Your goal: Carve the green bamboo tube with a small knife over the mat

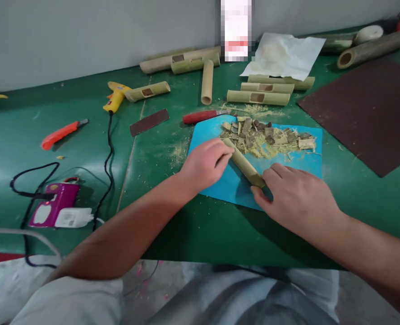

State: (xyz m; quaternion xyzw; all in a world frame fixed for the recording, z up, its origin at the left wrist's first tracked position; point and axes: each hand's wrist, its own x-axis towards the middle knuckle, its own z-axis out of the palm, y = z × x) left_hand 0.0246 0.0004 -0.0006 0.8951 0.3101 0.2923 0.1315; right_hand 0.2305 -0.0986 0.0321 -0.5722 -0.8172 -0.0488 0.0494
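Note:
A short bamboo tube [244,163] slants over a blue sheet [216,192], its far end to the left. My left hand [207,164] pinches that far end. Fingers and thumb of my right hand [296,194] are closed round the near end. Just beyond the tube, bamboo chips [270,135] and pale sawdust lie heaped on the sheet. A red-handled carving knife [201,117] rests at the sheet's upper left edge. What the underside of the tube looks like is hidden.
Several cut bamboo tubes [258,98] lie at the back of the green table [166,212]. To the left are a yellow glue gun [116,97], an orange utility knife [62,134], a sandpaper strip [149,122] and a purple power strip [56,204] with cords. A large brown sheet [369,117] covers the right side.

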